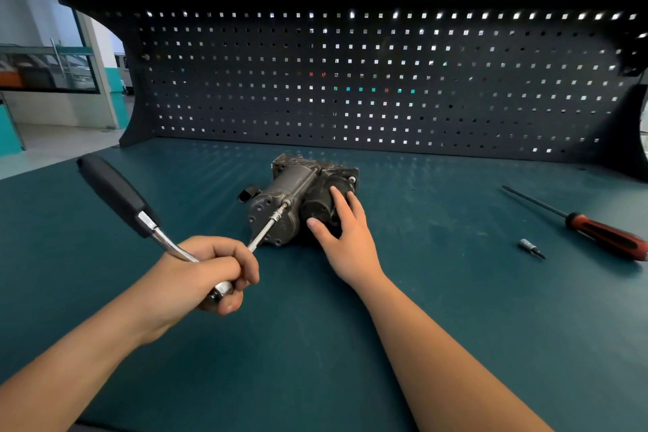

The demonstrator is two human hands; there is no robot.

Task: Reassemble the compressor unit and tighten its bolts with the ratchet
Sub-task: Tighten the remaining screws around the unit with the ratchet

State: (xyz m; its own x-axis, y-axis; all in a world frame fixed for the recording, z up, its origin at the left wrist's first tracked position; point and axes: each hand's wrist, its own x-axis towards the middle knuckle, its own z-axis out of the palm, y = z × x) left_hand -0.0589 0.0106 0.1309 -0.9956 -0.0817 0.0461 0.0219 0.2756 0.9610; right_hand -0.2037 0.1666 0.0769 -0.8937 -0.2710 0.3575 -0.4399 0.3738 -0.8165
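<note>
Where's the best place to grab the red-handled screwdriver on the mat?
Take the screwdriver by its thick red handle, coming from above with the right hand, fingers wrapped across it. It lies flat with its thin shaft pointing away to the left, so the handle is the only bulky part.

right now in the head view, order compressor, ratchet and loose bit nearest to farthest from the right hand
1. compressor: centre, right hand rests on it.
2. ratchet: left, its extension tip on the compressor beside that hand.
3. loose bit: lying far off to the right.
</note>
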